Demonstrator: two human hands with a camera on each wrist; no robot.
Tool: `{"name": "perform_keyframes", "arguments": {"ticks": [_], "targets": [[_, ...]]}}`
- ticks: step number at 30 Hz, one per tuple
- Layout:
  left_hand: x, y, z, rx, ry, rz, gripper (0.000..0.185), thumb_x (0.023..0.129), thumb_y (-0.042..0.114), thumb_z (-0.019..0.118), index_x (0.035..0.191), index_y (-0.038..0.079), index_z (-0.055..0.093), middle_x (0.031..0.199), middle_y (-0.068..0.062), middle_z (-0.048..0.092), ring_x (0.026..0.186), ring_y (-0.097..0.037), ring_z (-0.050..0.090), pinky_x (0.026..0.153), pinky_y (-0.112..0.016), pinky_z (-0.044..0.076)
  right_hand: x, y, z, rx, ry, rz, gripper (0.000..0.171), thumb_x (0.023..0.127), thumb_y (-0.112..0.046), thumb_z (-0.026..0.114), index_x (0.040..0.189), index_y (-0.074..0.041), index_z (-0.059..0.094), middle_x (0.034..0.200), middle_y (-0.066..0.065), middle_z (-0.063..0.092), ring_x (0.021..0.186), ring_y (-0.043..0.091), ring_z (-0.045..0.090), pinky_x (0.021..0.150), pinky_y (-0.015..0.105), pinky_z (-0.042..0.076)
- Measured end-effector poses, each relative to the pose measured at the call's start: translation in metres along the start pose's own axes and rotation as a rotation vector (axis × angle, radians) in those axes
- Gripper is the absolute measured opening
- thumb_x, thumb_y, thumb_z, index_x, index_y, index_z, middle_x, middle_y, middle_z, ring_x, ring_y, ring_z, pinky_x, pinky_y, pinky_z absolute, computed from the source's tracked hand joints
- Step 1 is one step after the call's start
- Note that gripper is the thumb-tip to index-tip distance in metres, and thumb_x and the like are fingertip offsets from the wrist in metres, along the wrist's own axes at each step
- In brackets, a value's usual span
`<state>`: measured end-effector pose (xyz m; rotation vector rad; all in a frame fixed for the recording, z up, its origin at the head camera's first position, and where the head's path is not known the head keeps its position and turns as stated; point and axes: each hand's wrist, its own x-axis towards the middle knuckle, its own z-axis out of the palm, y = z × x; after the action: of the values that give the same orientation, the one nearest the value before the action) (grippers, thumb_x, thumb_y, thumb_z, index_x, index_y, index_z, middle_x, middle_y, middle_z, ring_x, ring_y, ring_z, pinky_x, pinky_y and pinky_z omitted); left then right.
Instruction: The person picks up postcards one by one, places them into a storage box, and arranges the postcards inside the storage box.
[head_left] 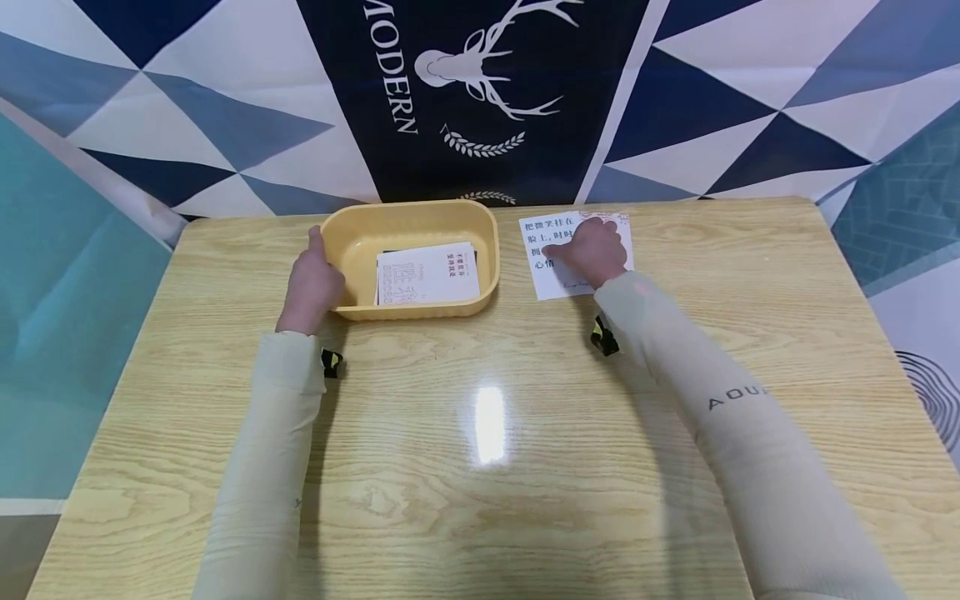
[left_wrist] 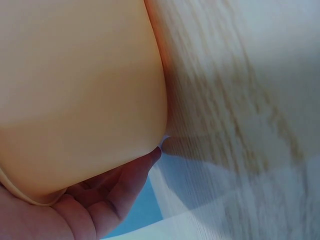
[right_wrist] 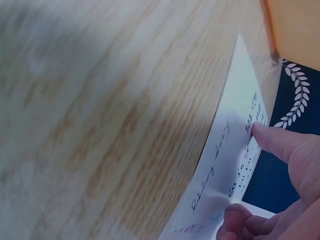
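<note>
A yellow plastic basket (head_left: 420,312) stands at the back of the table. My left hand (head_left: 309,283) grips its left end. In the left wrist view, fingers (left_wrist: 120,195) curl along the outside wall and the rim meets the palm. Several printed cards (head_left: 431,279) lie stacked in the basket. To its right is a white card (head_left: 546,279) with Chinese characters and red print. My right hand (head_left: 594,250) is over that card, its thumb (right_wrist: 275,142) and bent fingertips touching the printed face. Whether they pinch the card cannot be told.
The wooden table (head_left: 480,508) extends in front of both arms. A patterned cloth (head_left: 487,158) with a deer head hangs directly behind its back edge. Small black-and-yellow pieces (head_left: 603,336) show beside the wrists.
</note>
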<state>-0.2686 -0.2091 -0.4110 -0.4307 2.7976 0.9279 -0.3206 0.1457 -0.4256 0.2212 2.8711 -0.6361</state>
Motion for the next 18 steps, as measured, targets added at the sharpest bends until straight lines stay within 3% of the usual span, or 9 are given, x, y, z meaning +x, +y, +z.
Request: {"name": "perform_keyframes", "arguments": {"ticks": [9,18], "targets": [[0.0005,0.0003,-0.0002,0.006,0.009,0.001,0.076,0.087,-0.006,0.03,0.149,0.006,-0.011,0.144,-0.032,0.031,0.116,-0.037,0.043,0.1,-0.045,0.041,0.0004,-0.0007,-0.002,-0.026,-0.009,0.001,0.046,0.081,-0.048,0.062,0.081,-0.002,0.056,0.101,0.017,0.048,0.088,0.03,0.046,0.063,0.037,0.039],[0.0012,-0.0019,0.0012,-0.001,0.005,0.002,0.077,0.086,-0.007,0.03,0.149,0.006,-0.011,0.145,-0.032,0.03,0.118,-0.037,0.043,0.102,-0.046,0.039,-0.0022,0.0011,-0.0006,0.01,-0.006,-0.007,0.045,0.081,-0.048,0.063,0.07,-0.007,0.047,0.091,0.012,0.048,0.076,0.025,0.048,0.055,0.033,0.037]]}}
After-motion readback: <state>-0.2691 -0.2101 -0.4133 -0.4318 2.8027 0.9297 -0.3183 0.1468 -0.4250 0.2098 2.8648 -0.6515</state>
